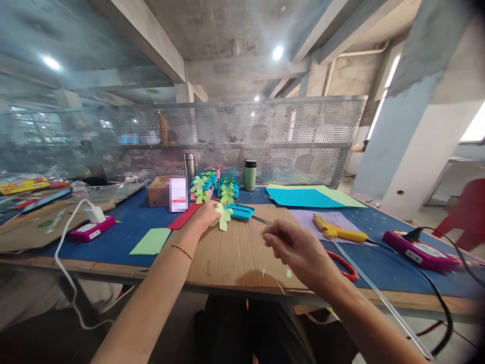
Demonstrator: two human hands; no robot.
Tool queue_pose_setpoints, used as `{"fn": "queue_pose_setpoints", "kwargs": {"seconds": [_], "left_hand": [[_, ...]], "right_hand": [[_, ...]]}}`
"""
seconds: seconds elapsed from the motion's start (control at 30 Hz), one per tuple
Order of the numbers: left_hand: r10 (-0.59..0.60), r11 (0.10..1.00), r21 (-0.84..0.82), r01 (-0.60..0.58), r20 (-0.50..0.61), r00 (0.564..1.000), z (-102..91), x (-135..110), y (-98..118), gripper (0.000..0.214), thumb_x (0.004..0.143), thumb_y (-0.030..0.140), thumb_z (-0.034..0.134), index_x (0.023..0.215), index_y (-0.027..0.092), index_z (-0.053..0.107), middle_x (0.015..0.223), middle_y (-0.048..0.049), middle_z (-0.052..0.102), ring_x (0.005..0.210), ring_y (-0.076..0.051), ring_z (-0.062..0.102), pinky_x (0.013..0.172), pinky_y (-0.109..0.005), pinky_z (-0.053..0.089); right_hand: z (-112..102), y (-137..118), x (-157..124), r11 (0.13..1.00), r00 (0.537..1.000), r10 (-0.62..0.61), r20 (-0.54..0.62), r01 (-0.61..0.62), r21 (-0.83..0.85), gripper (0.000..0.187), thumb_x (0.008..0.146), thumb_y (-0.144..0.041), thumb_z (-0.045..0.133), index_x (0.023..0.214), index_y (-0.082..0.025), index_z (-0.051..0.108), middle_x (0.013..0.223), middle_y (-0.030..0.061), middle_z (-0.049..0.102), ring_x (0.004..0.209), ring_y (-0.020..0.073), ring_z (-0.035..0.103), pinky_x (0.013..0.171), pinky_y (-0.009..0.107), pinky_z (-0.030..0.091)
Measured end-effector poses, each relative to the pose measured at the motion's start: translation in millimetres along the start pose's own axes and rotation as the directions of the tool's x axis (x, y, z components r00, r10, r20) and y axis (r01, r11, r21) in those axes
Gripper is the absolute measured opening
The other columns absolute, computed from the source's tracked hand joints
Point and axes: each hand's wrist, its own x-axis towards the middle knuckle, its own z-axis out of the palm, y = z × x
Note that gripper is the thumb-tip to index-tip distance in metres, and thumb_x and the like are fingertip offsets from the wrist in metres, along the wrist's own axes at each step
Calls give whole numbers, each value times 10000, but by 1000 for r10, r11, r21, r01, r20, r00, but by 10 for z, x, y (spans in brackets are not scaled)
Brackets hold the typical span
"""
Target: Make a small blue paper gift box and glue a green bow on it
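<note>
My left hand [209, 215] is closed, its fingers pinching a pale green paper cutout [225, 218] shaped like a flower or leaf. Just right of it lies a small blue folded paper piece [240, 211] on a cardboard sheet [215, 258]. My right hand [291, 250] hovers above the cardboard with fingers curled, and nothing shows in them. A pair of scissors with red handles [346, 270] lies partly hidden beneath that hand. Behind my left hand stand several blue paper baskets [229, 183] with green cutouts on them.
A yellow glue gun [344, 233] rests on lilac paper at right, near a purple power strip [420, 250]. Blue paper sheets [306, 196], a green flask [250, 175] and a steel bottle [189, 164] are at the back. Another purple strip [92, 229] and green paper [150, 241] lie left.
</note>
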Motion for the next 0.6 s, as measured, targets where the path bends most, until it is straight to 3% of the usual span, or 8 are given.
{"fn": "queue_pose_setpoints", "kwargs": {"seconds": [0.1,0.2,0.33,0.43,0.5,0.6], "left_hand": [[11,990,142,-2,-68,998,-67,-19,6,377,986,360,644,1307,166,603,1304,-113,625,1102,-256,654,920,-466,578],[43,965,262,-9,-121,992,-134,-28,18,373,988,363,642,1304,169,605,1300,-112,627,1098,-253,655,918,-464,579],[165,932,354,-79,-219,962,-134,-40,74,364,939,299,697,1274,171,633,1359,-130,605,1254,-305,578,1048,-519,491],[306,914,340,-220,-223,926,-47,-80,176,267,878,188,705,1145,181,711,1291,-133,667,1331,-311,525,1138,-455,400],[390,898,289,-333,-168,906,29,-143,262,152,887,181,665,1014,185,748,1137,-102,738,1195,-267,624,1072,-376,455],[477,870,184,-457,-77,876,130,-309,371,146,912,200,618,894,177,761,915,-59,777,904,-209,715,857,-288,542]], "right_hand": [[218,-105,231,993,998,3,69,-11,114,148,879,-313,587,782,-210,633,642,-17,613,536,121,572,525,247,423],[339,-91,447,986,998,60,29,-63,153,167,830,-261,651,677,-209,614,573,-31,600,487,105,547,509,242,374],[448,179,623,952,984,178,16,-176,250,316,857,-309,655,581,-211,536,450,-48,535,376,87,481,447,232,316],[509,426,658,884,960,279,22,-266,385,426,877,-459,646,561,-220,489,419,-59,478,335,78,421,389,220,279],[530,538,654,812,941,337,38,-310,495,454,859,-535,653,575,-216,498,444,-60,474,347,75,411,374,212,292],[528,606,641,675,918,387,89,-348,651,380,834,-525,685,680,-184,623,584,-14,597,425,81,478,397,206,375]]}}
